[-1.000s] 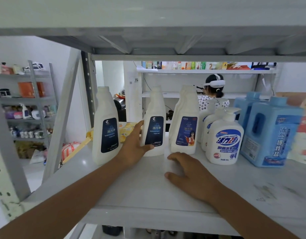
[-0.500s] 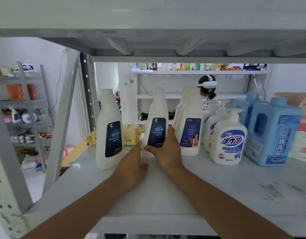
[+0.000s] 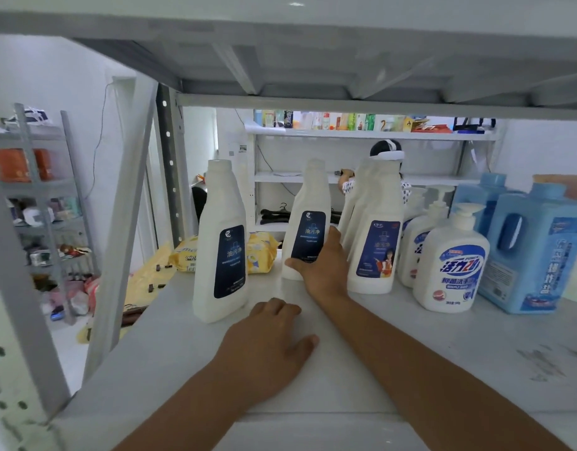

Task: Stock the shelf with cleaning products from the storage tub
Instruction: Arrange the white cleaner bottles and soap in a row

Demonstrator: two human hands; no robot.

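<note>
A white bottle with a dark blue label (image 3: 308, 219) stands upright on the grey shelf (image 3: 411, 346), mid-depth. My right hand (image 3: 324, 268) grips its lower part, thumb across the front and fingers round its right side. My left hand (image 3: 269, 346) rests on the shelf board in front of it, fingers loosely bent, holding nothing. A matching white bottle (image 3: 220, 245) stands to the left, nearer the front. The storage tub is not in view.
Right of the gripped bottle stand more white bottles (image 3: 375, 236), pump soap bottles (image 3: 451, 262) and blue jugs (image 3: 534, 249). Yellow packs (image 3: 262, 252) lie at the shelf's back left. The shelf above (image 3: 280, 34) hangs low overhead. A person (image 3: 386, 154) works at a far rack.
My left hand has let go of the bottle and drawn back onto the shelf board. My right hand has closed round the bottle's lower right side.
</note>
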